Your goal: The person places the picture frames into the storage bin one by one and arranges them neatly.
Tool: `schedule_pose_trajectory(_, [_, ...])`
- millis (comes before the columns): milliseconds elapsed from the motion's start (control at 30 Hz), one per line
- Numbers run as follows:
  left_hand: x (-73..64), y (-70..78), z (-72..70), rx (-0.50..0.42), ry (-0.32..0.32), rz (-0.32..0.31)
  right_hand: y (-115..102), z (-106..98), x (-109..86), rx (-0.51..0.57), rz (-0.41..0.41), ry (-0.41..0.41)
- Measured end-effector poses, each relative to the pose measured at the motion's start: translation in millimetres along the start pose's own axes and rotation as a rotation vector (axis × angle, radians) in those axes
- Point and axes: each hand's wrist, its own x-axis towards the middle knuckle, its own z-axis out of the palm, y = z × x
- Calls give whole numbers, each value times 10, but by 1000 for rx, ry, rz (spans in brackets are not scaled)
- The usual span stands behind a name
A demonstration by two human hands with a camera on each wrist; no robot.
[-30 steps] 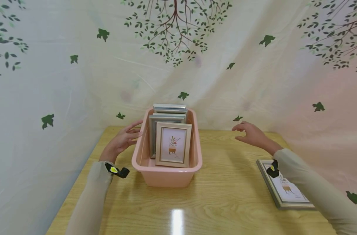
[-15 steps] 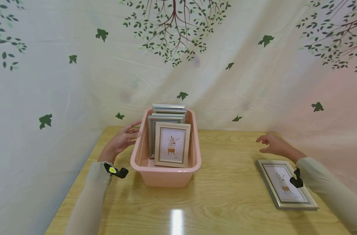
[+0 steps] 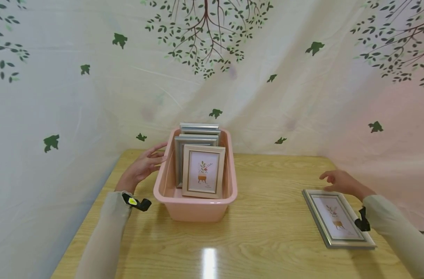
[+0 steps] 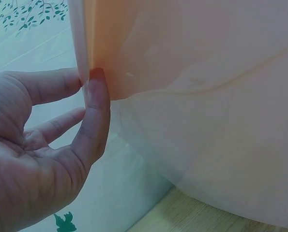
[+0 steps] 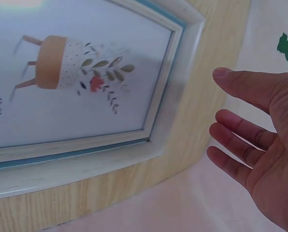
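Note:
On the left of the table, my left hand (image 3: 143,166) pinches the rim of a pink plastic basin (image 3: 197,211); in the left wrist view, fingers (image 4: 93,121) lie on both sides of the rim. Inside the basin stand several picture frames. A cream one (image 3: 203,171) with a potted-plant print leans at the front, with silver-grey frames (image 3: 197,140) behind it. To the right, a pale picture frame (image 3: 337,219) lies flat, a grey edge showing beneath it. My right hand (image 3: 342,182) hovers at its far end, holding nothing, thumb and fingers spread apart in the right wrist view.
The wooden table (image 3: 268,232) ends at a pale cloth backdrop (image 3: 254,108) printed with leaves and branches. A wrist camera (image 3: 362,221) overlaps the flat frame's right side in the head view.
My right hand has moved right and toward me, from beyond the basin's right side to the far end of the flat picture frame. My left hand stays at the basin rim.

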Motion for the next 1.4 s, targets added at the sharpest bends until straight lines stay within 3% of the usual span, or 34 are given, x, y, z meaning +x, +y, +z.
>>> schedule_pose_trajectory(533, [-22,-8,8,-7,-4,2,364,295,-102,64,-42,13])
schedule_pose_trajectory(800, [-10,6,17,-3,4,-11,382,329,-123,145,68,-41])
schedule_pose_trajectory(1400, [2,9,-7,-15,8,-15,545,340,-121,66,145,-44])
